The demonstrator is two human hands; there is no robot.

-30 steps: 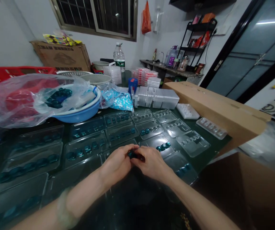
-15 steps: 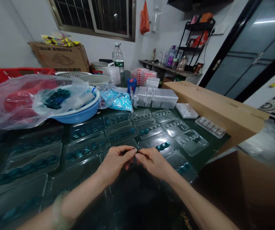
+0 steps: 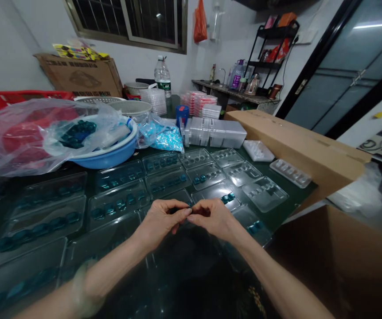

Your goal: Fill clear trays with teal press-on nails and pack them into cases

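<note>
My left hand [image 3: 164,217] and my right hand [image 3: 212,217] meet fingertip to fingertip over the near part of the table. Both are closed in a pinch, and what lies between the fingers is too small and hidden to name. Around them lie clear plastic trays in rows. A tray [image 3: 118,204] left of my hands holds several glossy teal pieces [image 3: 121,204] in its pockets. Just beyond my right hand, another tray [image 3: 211,195] holds teal pieces [image 3: 227,197]. The tray [image 3: 266,199] at the right shows clear pockets.
A blue basin [image 3: 111,155] with a plastic bag [image 3: 21,137] stands at the left. Behind the trays are a bag of shiny blue pieces [image 3: 169,139], clear plastic boxes [image 3: 227,133] and a water bottle [image 3: 162,77]. Cardboard boxes [image 3: 297,137] border the right table edge.
My hands stay together at nearly the same spot; the right fingers are bent a little more. The view has shifted slightly. The trays lie as before.
</note>
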